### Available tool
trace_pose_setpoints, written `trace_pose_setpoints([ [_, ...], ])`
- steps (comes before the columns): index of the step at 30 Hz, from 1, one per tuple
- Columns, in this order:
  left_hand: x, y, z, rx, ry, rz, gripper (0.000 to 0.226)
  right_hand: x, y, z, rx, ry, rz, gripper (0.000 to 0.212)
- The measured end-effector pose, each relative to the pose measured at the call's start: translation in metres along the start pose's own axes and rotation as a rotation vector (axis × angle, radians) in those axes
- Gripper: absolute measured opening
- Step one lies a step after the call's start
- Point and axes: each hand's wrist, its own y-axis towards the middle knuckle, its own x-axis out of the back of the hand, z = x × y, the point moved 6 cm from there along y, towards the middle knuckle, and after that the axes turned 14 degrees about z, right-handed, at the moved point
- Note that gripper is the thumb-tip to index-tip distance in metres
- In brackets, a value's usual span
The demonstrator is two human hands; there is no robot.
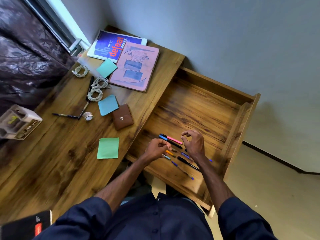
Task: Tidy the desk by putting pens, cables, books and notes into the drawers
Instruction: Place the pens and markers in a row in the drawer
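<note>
Drawer [242, 122], pulled open, is holding at least seven drawer pens [188, 163], lying roughly parallel; more may be hiding under the right arm. Left hand [158, 148] is hovering over them with curled fingers; whether it is pinching one, I cannot tell. Right hand [193, 142] is hanging loosely curled, holding nothing. Waiting on the desk [60, 161]: three desk pens [65, 115], three coiled cables [94, 94], three notes [108, 148], two books [135, 66]. All are lying left of the drawer, likely making the left hand nearer.

There are three coiled cables [94, 95], three sticky notes [108, 148] and three books [134, 66]. There is one wallet [122, 116] and one tape roll [87, 116].
</note>
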Motion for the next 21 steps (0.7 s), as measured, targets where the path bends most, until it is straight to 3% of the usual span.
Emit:
trace_pose_setpoints([
  [5,0.033,-0.030,-0.010,-0.116,0.041,-0.084,0.016,-0.019,0.016,0.071,0.213,0.075,0.045,0.008],
  [15,0.162,-0.103,0.011,-0.174,-0.057,-0.457,0.013,-0.078,0.044,0.222,0.477,0.051,0.154,0.012],
  [21,0.243,-0.152,0.072,-0.033,-0.079,-0.720,0.012,-0.139,0.060,0.296,0.518,-0.021,0.280,0.011],
])
